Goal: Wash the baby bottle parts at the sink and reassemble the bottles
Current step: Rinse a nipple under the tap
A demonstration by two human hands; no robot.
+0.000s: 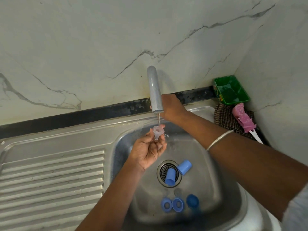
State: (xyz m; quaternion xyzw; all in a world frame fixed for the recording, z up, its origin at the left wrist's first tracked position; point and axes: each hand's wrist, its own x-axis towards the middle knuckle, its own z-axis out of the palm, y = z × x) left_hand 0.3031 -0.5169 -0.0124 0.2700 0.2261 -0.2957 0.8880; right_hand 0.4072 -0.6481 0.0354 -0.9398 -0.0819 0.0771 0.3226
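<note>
Head view shows a clear teat (158, 132) held right under the thin stream of water from the tap (155, 90). The left hand (150, 150) holds it, with its fingers (160, 142) curled round the soft part. The right hand (171, 105) reaches behind the tap, maybe to the handle; I cannot tell if it grips anything. Down in the sink (221, 185), two blue caps (176, 172) lie by the drain (169, 172), and blue rings (173, 204) sit nearer the front edge. A pink brush (242, 118) lies on a cloth (223, 116) near a green tub (231, 90). I think this is the rinsing step. Next, the teat needs turning so water reaches inside.
</note>
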